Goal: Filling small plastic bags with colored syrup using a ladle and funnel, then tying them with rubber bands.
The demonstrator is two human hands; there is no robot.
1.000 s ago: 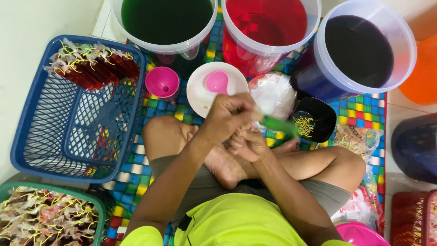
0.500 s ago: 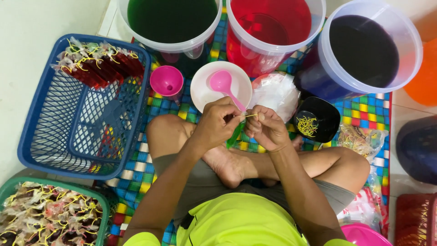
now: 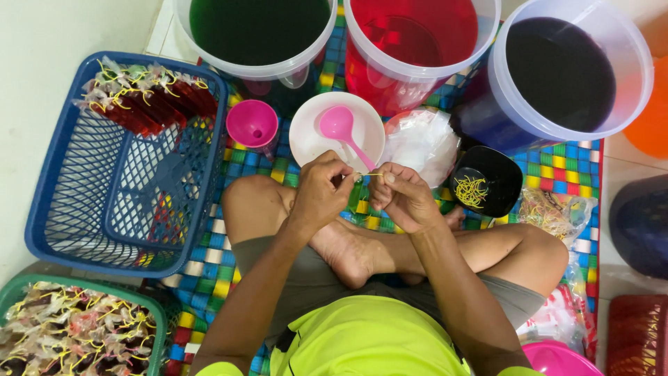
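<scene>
My left hand (image 3: 323, 191) and my right hand (image 3: 403, 198) meet above my crossed legs, both with the fingers pinched. A thin yellow rubber band (image 3: 372, 174) is stretched between their fingertips. The green packet seen earlier is hidden under the hands. Just beyond them stands a white bowl (image 3: 306, 139) with a pink ladle (image 3: 344, 129) in it. A black bowl (image 3: 497, 174) of yellow rubber bands lies to the right of my right hand.
Three buckets line the far edge: green liquid (image 3: 257, 28), red (image 3: 417, 35), dark purple (image 3: 560, 66). A pink funnel (image 3: 252, 124), a blue basket (image 3: 104, 209) holding red packets, a green basket (image 3: 149, 306) of packets and clear plastic bags (image 3: 421, 143) lie on the chequered mat (image 3: 209, 278).
A second ago a green packet stuck out to the right of my hands. The hands have drawn together over it, and now a rubber band is stretched between them.
</scene>
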